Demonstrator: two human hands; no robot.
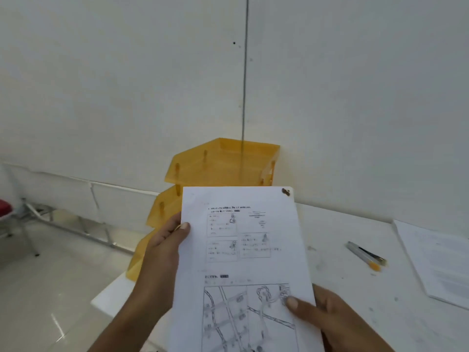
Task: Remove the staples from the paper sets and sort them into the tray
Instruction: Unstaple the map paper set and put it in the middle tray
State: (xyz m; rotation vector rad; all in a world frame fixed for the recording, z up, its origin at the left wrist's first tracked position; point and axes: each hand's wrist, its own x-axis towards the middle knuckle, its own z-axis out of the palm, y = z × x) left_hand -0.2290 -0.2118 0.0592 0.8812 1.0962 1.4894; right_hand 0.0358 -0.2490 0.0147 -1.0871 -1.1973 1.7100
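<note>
I hold a printed paper set (243, 250) upright in front of me, above the white table (355, 288). My left hand (162, 250) grips its left edge with the thumb on the front. My right hand (327, 318) pinches the lower right edge, thumb on the drawn map. A dark mark, maybe a staple spot (286, 191), sits at the sheet's top right corner. Behind the paper stands an orange stacked tray (218, 161) with three tiers against the wall. A staple remover or pen-like tool (365, 254) lies on the table to the right.
Another stack of printed sheets (441, 262) lies at the table's right edge. The wall runs close behind the tray. To the left, below the table, are the tiled floor and metal chair legs (30, 224) with a red seat (5, 207).
</note>
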